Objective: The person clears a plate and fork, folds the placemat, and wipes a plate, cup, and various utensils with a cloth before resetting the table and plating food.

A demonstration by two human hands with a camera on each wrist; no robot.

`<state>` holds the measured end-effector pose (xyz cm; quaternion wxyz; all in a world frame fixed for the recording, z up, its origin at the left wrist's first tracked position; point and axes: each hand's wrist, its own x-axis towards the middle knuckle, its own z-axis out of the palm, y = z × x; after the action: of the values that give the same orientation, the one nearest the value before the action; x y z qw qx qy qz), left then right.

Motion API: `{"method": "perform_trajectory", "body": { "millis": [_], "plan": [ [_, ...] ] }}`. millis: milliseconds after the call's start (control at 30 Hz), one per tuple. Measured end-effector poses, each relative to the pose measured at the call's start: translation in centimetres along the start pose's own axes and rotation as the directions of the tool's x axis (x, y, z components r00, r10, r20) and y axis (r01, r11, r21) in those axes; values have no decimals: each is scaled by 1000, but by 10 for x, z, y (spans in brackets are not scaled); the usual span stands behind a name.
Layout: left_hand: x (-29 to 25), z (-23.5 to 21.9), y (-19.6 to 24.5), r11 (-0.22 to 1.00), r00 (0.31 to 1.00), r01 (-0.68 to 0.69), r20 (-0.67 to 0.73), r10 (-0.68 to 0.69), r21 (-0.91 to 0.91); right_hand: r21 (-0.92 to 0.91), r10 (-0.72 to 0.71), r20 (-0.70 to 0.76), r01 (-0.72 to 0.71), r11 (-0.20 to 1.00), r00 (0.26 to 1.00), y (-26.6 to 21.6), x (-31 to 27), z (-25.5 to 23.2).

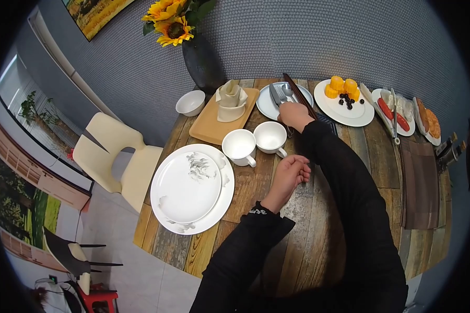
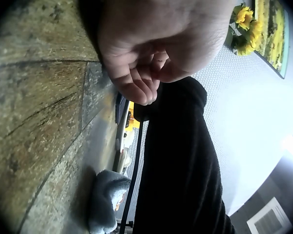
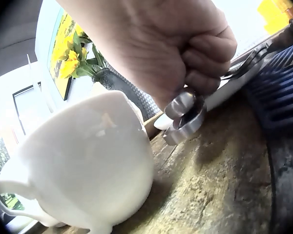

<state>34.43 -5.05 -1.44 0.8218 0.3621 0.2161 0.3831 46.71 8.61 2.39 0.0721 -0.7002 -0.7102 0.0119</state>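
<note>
My right hand (image 1: 296, 116) grips metal cutlery at the edge of a pale plate (image 1: 265, 107). A knife (image 1: 273, 94) and a spoon (image 1: 286, 89) extend past the fingers over this plate. Rounded handle ends (image 3: 186, 117) stick out below the fist in the right wrist view. Dark chopsticks (image 1: 299, 96) lie slantwise just beyond that hand. My left hand (image 1: 288, 178) hovers over the wood with loosely curled fingers and nothing in them. Two white cups (image 1: 239, 145) (image 1: 270, 136) stand between the hands and a tan tray (image 1: 208, 125).
Two stacked white plates (image 1: 188, 188) sit at the left. A folded napkin (image 1: 231, 104) stands on the tray beside a white bowl (image 1: 190, 103). Rightward are a plate of yellow food and dark berries (image 1: 350, 116), a sausage plate (image 1: 394, 117) with tongs, and a brown cloth (image 1: 420, 185).
</note>
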Motion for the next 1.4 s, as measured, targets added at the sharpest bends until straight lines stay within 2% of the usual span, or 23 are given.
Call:
{"method": "perform_trajectory", "body": {
  "millis": [233, 300, 367, 567, 633, 700, 767, 833, 900, 967, 1033, 1100, 1167, 1233, 1300, 1400],
  "plan": [
    [-1, 0, 0, 1000, 1000, 5, 0, -5, 23, 47, 28, 37, -30, 998, 999, -3, -21, -39],
    [-1, 1, 1, 1000, 1000, 5, 5, -5, 26, 51, -1, 11, 1, 999, 1000, 3, -37, -49],
    [-2, 2, 2, 998, 1000, 9, -4, -9, 61, 40, -43, 52, 40, 998, 998, 9, -53, -56],
    [0, -1, 1, 999, 1000, -8, 8, 7, 51, 134, -58, 51, 51, 990, 997, 23, -124, -64],
    [-1, -1, 2, 999, 1000, -14, 14, 14, 32, 219, -157, 33, 146, 965, 987, 24, -151, -68],
    [-5, 4, 6, 998, 999, -28, 19, 27, 48, 242, -157, 14, 149, 959, 988, 21, -177, -71],
    [-10, 8, 12, 998, 998, 51, -29, -51, -27, 282, -192, 60, 167, 945, 980, 15, -200, -77],
    [-18, 10, 15, 996, 997, 78, -12, -78, 34, 314, -182, 25, 165, 935, 983, 13, -220, -70],
    [-31, 15, 19, 970, 985, 152, 51, -164, 190, 382, -207, 42, 176, 907, 977, 7, -238, -68],
    [-48, 17, 22, 958, 980, 177, 47, -192, 225, 387, -210, 64, 170, 906, 976, 2, -249, -58],
    [-65, 16, 24, 933, 989, 149, -47, -142, 328, 354, -204, 98, 157, 922, 974, -5, -260, -48],
    [-78, 11, 30, 938, 990, 143, -51, -134, 314, 373, -210, 80, 166, 913, 974, -12, -267, -38],
    [-87, 2, 36, 920, 994, 96, -83, -69, 379, 428, -280, 111, 208, 880, 954, -24, -273, -36],
    [-97, -3, 42, 922, 990, 123, -104, -91, 367, 425, -234, 163, 146, 893, 958, -38, -279, -40],
    [-103, -10, 44, 861, 986, 131, -157, -60, 491, 407, -310, 166, 222, 886, 936, -46, -275, -29],
    [-113, -17, 48, 851, 981, 149, -185, -62, 503, 401, -316, 197, 218, 890, 928, -61, -271, -23]
  ]
}}
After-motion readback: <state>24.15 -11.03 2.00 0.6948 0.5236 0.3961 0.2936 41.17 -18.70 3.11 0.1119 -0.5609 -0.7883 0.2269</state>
